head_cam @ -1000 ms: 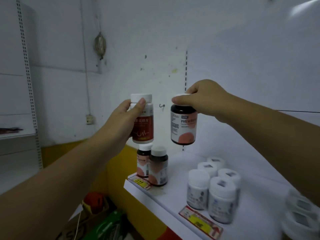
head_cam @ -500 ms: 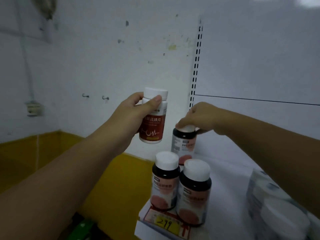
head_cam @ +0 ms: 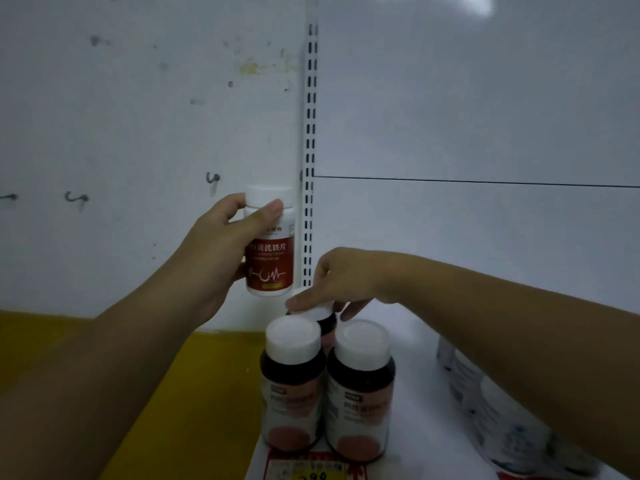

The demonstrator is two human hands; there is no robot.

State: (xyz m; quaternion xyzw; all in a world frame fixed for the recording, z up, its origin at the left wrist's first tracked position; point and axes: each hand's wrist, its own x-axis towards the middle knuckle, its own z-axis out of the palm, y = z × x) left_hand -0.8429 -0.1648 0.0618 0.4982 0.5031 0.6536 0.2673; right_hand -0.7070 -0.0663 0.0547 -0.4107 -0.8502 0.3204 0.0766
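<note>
My left hand (head_cam: 221, 251) grips a white bottle with a red label (head_cam: 269, 261), held upright in the air in front of the wall. My right hand (head_cam: 341, 282) holds the white cap of a dark bottle (head_cam: 327, 323) that stands on the white shelf (head_cam: 412, 393) behind two others. Those two dark bottles with white caps (head_cam: 292, 386) (head_cam: 360, 393) stand side by side at the shelf's front left corner and hide most of the rear one.
White bottles (head_cam: 485, 410) stand at the right under my right forearm. A slotted shelf upright (head_cam: 311, 150) runs up the wall behind the hands. A price tag (head_cam: 311, 471) sits on the shelf's front edge. A yellow wall band (head_cam: 207, 393) lies lower left.
My right hand has lowered the dark bottle down onto the shelf behind the two front bottles. The left hand with the red-label bottle stays raised. The view has moved closer.
</note>
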